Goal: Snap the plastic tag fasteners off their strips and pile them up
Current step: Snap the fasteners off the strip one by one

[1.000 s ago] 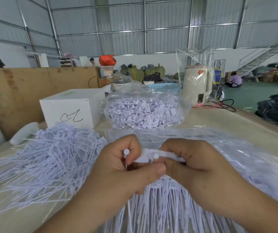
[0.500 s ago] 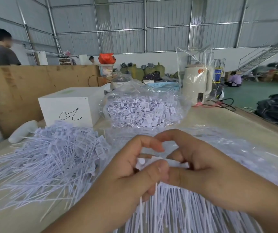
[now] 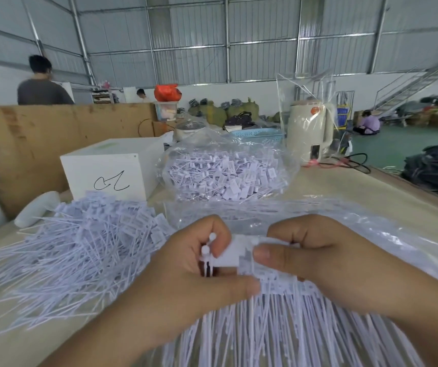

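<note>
Loose pile [image 3: 75, 250] left, large; strips [image 3: 278, 327] near, plenty left. Left hand [image 3: 186, 282] and right hand [image 3: 331, 263] pinching strip [image 3: 235, 254].

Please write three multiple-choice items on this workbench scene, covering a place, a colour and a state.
1. Where is the loose pile of fasteners?
A. left of the hands
B. inside the blue basket
C. on the white box

2. What colour is the basket?
A. red
B. blue
C. black

3. What are the hands doing?
A. resting flat
B. pinching a strip
C. holding the kettle

A: the pile spreads left. B: its mesh wall is light blue. B: left hand and right hand pinch the strip.
</note>
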A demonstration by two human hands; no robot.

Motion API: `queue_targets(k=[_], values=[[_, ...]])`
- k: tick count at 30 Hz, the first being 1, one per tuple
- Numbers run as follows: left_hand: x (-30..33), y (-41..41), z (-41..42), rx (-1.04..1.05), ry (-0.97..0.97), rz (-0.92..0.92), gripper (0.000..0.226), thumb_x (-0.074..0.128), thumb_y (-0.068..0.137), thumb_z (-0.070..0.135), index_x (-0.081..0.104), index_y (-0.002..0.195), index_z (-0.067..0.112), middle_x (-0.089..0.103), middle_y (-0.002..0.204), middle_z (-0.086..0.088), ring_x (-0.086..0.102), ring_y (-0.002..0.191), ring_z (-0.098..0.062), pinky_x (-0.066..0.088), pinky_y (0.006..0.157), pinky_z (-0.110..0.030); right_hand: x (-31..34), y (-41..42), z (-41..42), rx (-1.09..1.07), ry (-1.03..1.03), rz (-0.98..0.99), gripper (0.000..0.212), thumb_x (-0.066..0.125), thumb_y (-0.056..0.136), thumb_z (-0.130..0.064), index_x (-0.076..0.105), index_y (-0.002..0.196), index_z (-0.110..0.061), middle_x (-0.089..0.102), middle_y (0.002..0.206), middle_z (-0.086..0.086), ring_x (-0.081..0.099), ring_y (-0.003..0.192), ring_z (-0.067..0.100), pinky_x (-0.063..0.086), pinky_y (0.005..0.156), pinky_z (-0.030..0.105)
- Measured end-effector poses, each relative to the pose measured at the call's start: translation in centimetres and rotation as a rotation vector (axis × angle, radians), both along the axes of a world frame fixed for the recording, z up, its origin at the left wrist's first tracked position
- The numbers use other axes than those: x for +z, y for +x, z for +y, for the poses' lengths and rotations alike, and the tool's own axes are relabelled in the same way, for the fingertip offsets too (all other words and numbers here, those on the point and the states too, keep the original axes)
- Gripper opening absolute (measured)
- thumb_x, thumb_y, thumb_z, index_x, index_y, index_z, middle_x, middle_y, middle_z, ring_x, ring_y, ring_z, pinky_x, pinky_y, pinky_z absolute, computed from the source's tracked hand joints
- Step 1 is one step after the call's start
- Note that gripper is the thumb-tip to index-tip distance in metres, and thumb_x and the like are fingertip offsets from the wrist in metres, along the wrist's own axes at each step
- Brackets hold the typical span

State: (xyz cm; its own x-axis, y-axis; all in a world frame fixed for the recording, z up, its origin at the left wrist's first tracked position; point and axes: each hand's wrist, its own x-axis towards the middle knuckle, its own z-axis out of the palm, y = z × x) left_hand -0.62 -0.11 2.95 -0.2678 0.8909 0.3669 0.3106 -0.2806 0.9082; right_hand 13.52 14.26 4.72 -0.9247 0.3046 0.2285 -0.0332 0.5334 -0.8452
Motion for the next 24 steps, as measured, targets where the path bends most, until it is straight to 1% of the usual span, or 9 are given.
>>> queue_targets(k=[2,5,8,10,15,17,20,22,24], values=[[-0.4,1.1,0.9,0.232,0.108,0.01,0.039,0.076,0.065,0.015,0.041,0.06,0.029,0.04,0.051,0.011,0.032,0.043,-0.006,0.027,0.042,-0.013,-0.2,-0.4,-0.6,-0.095,0.007,0.077,0.048,0.07,0.086,-0.042,0.046,0.058,-0.01,0.028,0.052,-0.005,0.027,0.045,0.012,0.024,0.045,0.023],[-0.7,2.0,1.7,0.431,0.193,-0.022,0.034,0.071,0.066,0.021,0.039,0.059,0.029,0.034,0.052,0.006,0.025,0.046,-0.01,0.022,0.043,-0.018,-0.7,-1.1,-2.0,-0.206,0.005,0.166,0.046,0.064,0.086,-0.039,0.051,0.069,0.001,0.03,0.053,0.0,0.027,0.045,0.013,0.023,0.043,0.021],[-0.6,2.1,1.4,0.441,0.226,-0.115,0.034,0.074,0.058,0.031,0.039,0.06,0.029,0.031,0.056,0.0,0.023,0.051,-0.015,0.019,0.047,-0.026,-1.1,-1.4,-2.8,-0.25,0.007,0.249,0.048,0.062,0.088,-0.042,0.049,0.068,0.0,0.029,0.056,0.003,0.028,0.05,0.013,0.023,0.048,0.027],[-0.6,2.1,1.2,0.423,0.239,-0.135,0.033,0.072,0.055,0.035,0.04,0.06,0.028,0.03,0.055,0.002,0.023,0.051,-0.016,0.018,0.046,-0.026,-1.1,-1.5,-3.0,-0.253,0.029,0.266,0.05,0.062,0.09,-0.044,0.049,0.07,0.0,0.028,0.058,0.007,0.029,0.052,0.014,0.023,0.05,0.031],[-0.7,1.7,1.4,0.571,0.237,-0.104,0.043,0.08,0.061,0.021,0.037,0.059,0.024,0.034,0.049,0.003,0.029,0.046,-0.012,0.025,0.042,-0.017,-1.3,-1.7,-3.0,-0.403,0.054,0.353,0.045,0.057,0.088,-0.046,0.04,0.059,-0.016,0.026,0.044,-0.008,0.022,0.041,0.007,0.021,0.04,0.017],[-0.5,0.4,1.1,0.632,0.228,-0.114,0.046,0.082,0.06,0.021,0.037,0.059,0.024,0.033,0.051,0.003,0.033,0.048,-0.013,0.03,0.048,-0.018,-1.2,-1.6,-2.2,-0.448,0.053,0.373,0.047,0.056,0.086,-0.049,0.035,0.056,-0.02,0.023,0.043,-0.008,0.02,0.039,0.008,0.021,0.038,0.016],[-0.5,-1.1,0.6,0.466,0.087,0.018,0.036,0.079,0.058,0.039,0.046,0.062,0.024,0.039,0.053,0.007,0.041,0.052,-0.014,0.035,0.058,-0.031,-1.4,-1.2,-1.4,-0.248,0.029,0.266,0.046,0.059,0.084,-0.054,0.042,0.062,-0.017,0.026,0.049,-0.009,0.023,0.043,0.01,0.021,0.04,0.02],[-0.8,-0.9,0.6,0.255,-0.021,0.138,0.031,0.075,0.06,0.048,0.059,0.07,0.023,0.047,0.055,0.01,0.044,0.051,-0.011,0.038,0.054,-0.029,-1.8,-1.1,-1.3,-0.103,0.084,0.196,0.039,0.063,0.086,-0.055,0.052,0.074,-0.019,0.037,0.054,-0.004,0.031,0.049,0.011,0.025,0.046,0.024],[-1.0,-0.4,0.6,0.127,-0.087,0.164,0.029,0.07,0.068,0.048,0.064,0.081,0.023,0.052,0.058,0.007,0.047,0.05,-0.007,0.04,0.049,-0.025,-1.7,-0.9,-1.1,-0.04,0.123,0.175,0.033,0.061,0.082,-0.055,0.055,0.08,-0.023,0.051,0.061,0.004,0.039,0.055,0.014,0.029,0.053,0.029]])
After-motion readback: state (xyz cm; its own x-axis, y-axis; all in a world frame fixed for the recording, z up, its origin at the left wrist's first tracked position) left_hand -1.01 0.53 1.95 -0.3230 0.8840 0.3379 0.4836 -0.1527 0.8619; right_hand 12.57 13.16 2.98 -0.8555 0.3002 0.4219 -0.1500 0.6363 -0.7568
